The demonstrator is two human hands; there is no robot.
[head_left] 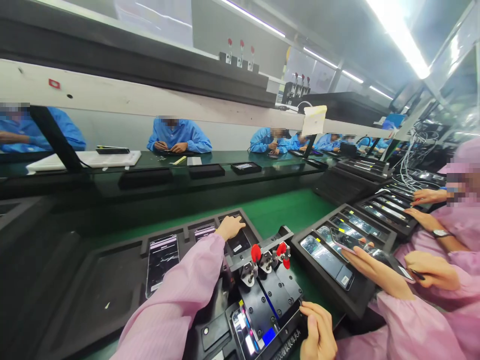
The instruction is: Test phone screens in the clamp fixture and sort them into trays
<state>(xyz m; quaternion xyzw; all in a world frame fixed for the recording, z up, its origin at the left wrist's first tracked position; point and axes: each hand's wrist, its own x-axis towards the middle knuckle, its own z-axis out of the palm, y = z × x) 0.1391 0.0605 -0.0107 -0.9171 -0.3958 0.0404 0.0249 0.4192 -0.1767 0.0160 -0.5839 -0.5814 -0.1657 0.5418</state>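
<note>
My left hand (230, 228) reaches forward over the upper part of a dark-screened phone (240, 246) in the black foam tray (105, 285). Its fingers bend down at the phone's top end, and the thumb is hidden. Left of it in the same tray lie a phone with a lit screen (162, 262) and another phone (204, 232), partly behind my sleeve. My right hand (318, 331) has its fingers curled, fingertips at the right edge of a black clamping fixture (275, 300) with red-tipped toggle clamps (256, 253). A lit phone (245, 331) sits in the fixture.
At right, a co-worker's hand (362, 255) holds a phone above a foam tray of phones (324, 260). Another person's hands (422, 215) touch a farther tray (382, 207). A shelf beam (187, 107) crosses above the green bench (288, 212). People in blue sit opposite.
</note>
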